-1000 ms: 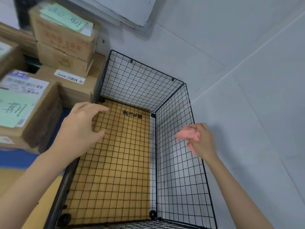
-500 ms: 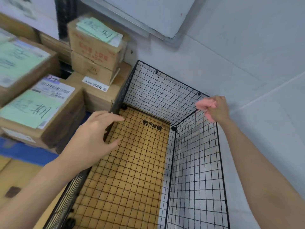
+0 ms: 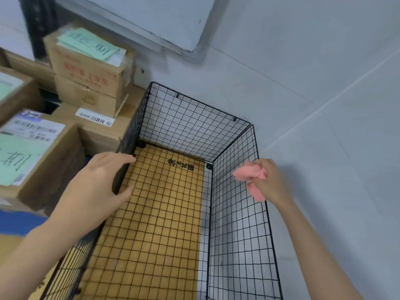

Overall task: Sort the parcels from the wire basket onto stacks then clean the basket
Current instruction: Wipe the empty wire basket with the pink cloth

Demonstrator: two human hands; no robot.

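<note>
Now left hand [image 3: 95,187] grips basket [image 3: 201,102], right hand [image 3: 270,182] clutches pink cloth [image 3: 249,175].

I have one view only, the wide-angle head camera. It looks forward and steeply down into the basket [image 3: 238,224] from close above.

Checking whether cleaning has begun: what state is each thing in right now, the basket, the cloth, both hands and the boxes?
Wire basket: upright, open-topped, no parcels inside.
Left hand: grips the left wall's top rim.
Pink cloth: bunched up, at the right wall's top rim.
Right hand: holds the cloth.
Boxes: closed, stacked left of the basket, green slips on top.
</note>
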